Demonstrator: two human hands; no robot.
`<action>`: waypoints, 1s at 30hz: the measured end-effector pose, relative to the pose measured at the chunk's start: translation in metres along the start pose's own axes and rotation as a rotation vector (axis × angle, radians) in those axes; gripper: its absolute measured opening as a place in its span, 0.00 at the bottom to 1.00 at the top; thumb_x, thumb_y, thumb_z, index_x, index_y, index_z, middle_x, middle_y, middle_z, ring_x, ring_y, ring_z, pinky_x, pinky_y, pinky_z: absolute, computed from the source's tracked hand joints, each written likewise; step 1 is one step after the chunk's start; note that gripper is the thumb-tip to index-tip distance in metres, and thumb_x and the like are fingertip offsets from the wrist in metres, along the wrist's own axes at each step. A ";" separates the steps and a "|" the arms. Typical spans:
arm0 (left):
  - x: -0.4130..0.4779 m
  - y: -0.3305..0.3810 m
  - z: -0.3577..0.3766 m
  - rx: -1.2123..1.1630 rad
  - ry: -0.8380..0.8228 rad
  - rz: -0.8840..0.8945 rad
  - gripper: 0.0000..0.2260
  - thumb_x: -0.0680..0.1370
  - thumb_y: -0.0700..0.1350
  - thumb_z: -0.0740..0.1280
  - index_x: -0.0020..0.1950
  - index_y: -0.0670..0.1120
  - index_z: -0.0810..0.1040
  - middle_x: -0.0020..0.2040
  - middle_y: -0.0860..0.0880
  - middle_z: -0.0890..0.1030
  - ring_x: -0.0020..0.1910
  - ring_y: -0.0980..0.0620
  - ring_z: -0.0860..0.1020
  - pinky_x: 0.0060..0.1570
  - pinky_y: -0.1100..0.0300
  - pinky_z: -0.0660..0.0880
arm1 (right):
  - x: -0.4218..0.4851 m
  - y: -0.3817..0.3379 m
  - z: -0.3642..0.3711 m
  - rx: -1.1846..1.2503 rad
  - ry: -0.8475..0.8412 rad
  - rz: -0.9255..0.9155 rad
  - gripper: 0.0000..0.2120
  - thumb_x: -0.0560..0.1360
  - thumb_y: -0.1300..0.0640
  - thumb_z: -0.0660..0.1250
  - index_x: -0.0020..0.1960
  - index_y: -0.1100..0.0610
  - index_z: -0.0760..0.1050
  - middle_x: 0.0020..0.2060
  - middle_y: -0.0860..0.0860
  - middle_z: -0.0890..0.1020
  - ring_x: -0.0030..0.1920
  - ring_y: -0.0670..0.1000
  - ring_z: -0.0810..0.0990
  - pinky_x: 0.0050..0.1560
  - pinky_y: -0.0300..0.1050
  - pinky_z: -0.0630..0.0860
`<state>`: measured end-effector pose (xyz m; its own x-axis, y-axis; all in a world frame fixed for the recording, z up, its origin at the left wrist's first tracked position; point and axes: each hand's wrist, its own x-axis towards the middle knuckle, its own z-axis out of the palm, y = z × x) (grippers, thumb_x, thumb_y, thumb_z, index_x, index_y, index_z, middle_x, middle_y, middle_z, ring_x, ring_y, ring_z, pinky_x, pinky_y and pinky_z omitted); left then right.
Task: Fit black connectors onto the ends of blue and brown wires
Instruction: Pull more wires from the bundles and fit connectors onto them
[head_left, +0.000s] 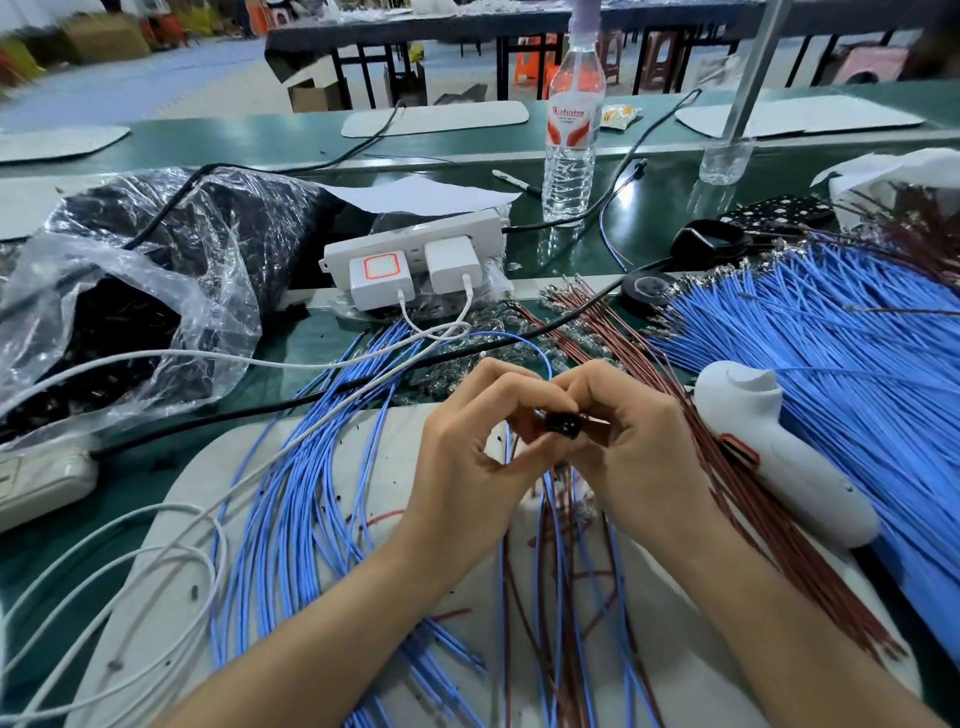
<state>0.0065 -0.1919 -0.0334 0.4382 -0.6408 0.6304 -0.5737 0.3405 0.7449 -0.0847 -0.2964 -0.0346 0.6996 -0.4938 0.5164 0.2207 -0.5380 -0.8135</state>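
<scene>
My left hand (470, 457) and my right hand (631, 441) meet above the white mat, fingers curled toward each other. Between their fingertips sits a small black connector (562, 422). A blue wire (524, 343) loops up and over from the hands, and a thin brown wire end points out of the connector toward my right hand. Finished blue and brown pairs (556, 545) hang down below my hands. Loose blue wires (306, 499) lie to the left, brown wires (727, 467) to the right. Which hand grips the connector more firmly is partly hidden.
A big fan of blue wires (831, 338) fills the right. A white handheld device (779, 452) lies by my right hand. Behind stand a power strip with chargers (415, 265), a plastic bag of black parts (130, 312), a water bottle (571, 135) and white cables (130, 571).
</scene>
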 end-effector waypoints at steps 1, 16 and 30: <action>0.000 -0.001 0.000 -0.017 0.000 -0.013 0.09 0.70 0.38 0.74 0.47 0.48 0.80 0.44 0.51 0.76 0.40 0.50 0.75 0.42 0.58 0.74 | 0.000 0.000 0.000 -0.007 0.007 -0.010 0.04 0.64 0.71 0.65 0.37 0.65 0.73 0.38 0.53 0.80 0.39 0.54 0.78 0.37 0.55 0.76; 0.000 -0.001 -0.001 -0.018 0.020 0.026 0.09 0.71 0.39 0.74 0.48 0.47 0.78 0.43 0.48 0.75 0.40 0.49 0.75 0.41 0.57 0.74 | -0.002 -0.004 0.003 0.013 0.045 -0.040 0.11 0.67 0.74 0.70 0.36 0.62 0.71 0.39 0.53 0.80 0.39 0.54 0.78 0.36 0.53 0.77; 0.000 -0.001 -0.004 0.080 0.028 0.064 0.09 0.74 0.40 0.71 0.54 0.48 0.79 0.46 0.48 0.79 0.45 0.50 0.79 0.47 0.56 0.76 | 0.000 -0.009 0.001 0.028 0.032 0.089 0.12 0.70 0.70 0.71 0.43 0.54 0.75 0.38 0.52 0.82 0.39 0.50 0.83 0.41 0.43 0.80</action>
<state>0.0104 -0.1895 -0.0332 0.4177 -0.5994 0.6828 -0.6539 0.3235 0.6840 -0.0860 -0.2913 -0.0272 0.6953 -0.5609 0.4495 0.1778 -0.4717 -0.8636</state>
